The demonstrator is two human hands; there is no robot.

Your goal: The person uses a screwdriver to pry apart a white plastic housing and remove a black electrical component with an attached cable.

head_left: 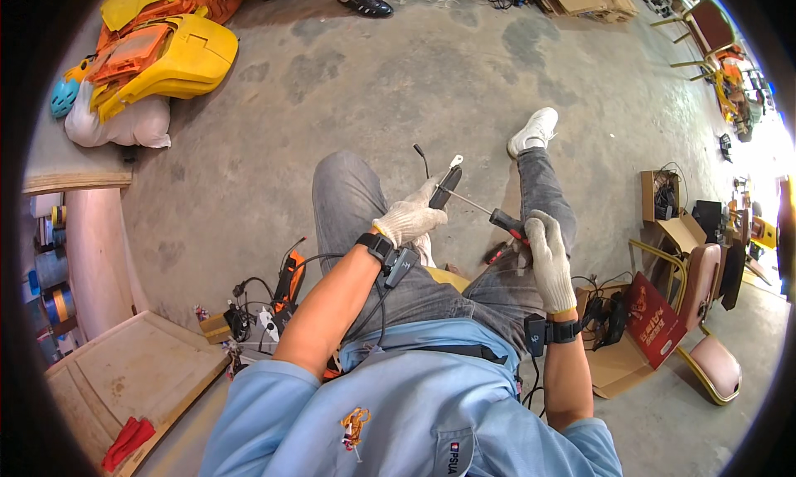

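Observation:
My left hand [412, 217], in a pale knit glove, is closed around a narrow black part [446, 187] with a light metal tab at its far end. Beside it a short black cable [422, 157] sticks up. My right hand [549, 261], gloved too, grips a screwdriver [507, 222] by its black and red handle. The screwdriver's shaft points left, and its tip meets the side of the black part. Below the handle, by my right thigh, is a red and black object [497, 252] whose kind I cannot tell.
Yellow and orange plastic shells [186, 56] are piled at the far left. An open cardboard box [618, 377] with black cables stands at my right, near a chair [703, 286]. A wooden board [137, 373] bears red gloves [128, 444] at lower left. Another person's shoe [365, 3] shows at the top.

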